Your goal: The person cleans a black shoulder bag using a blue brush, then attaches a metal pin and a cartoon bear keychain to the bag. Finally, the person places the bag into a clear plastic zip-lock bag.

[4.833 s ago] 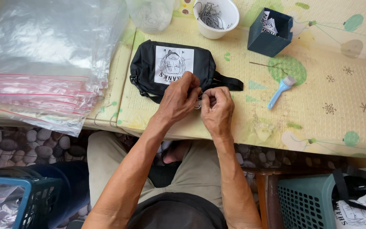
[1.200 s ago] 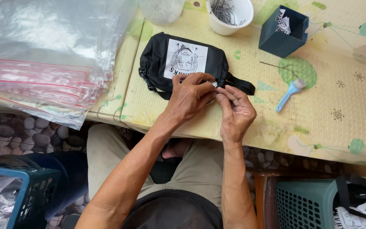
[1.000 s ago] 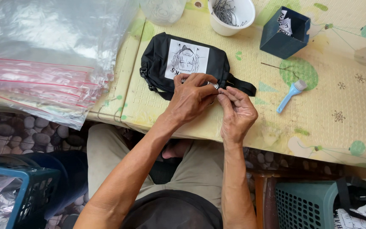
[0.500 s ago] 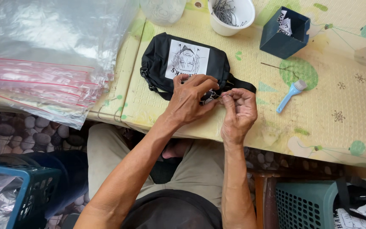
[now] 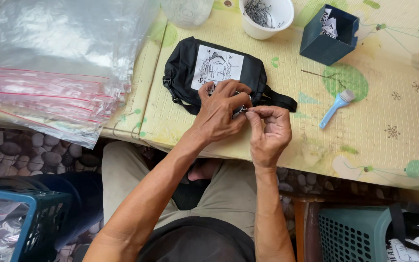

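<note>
Black fabric fills the middle of our view: one small black pouch [image 5: 204, 73] with a white printed patch lies flat on a pale yellow table mat [image 5: 403, 121], just in front of us. We are seated, looking straight down at our own two hands.

Our left hand [image 5: 217, 112] rests on the pouch's near edge, fingers curled and pressed down on the fabric. Our right hand [image 5: 267, 130] sits just beside it, thumb and forefinger pinched on a small metal piece [image 5: 240, 109] at that same edge. The piece is too small for us to tell whether it is a zip pull or a ring. Both hands are clenched on the work, nothing released.

We judge the fitting to be underway, not finished: the metal piece is between the fingertips, and we cannot see whether it is joined to the pouch.

Counting what lies around: one white cup [image 5: 267, 19] holding thin metal bits, far side of the mat; one dark blue box [image 5: 328, 34] with paper scraps; one light blue brush [image 5: 335, 103] to the right. One stack of clear plastic bags [image 5: 49, 68] lies to the left. Two plastic baskets sit on the floor, a blue basket [image 5: 25, 223] at left and a green basket [image 5: 360, 233] at right.
</note>
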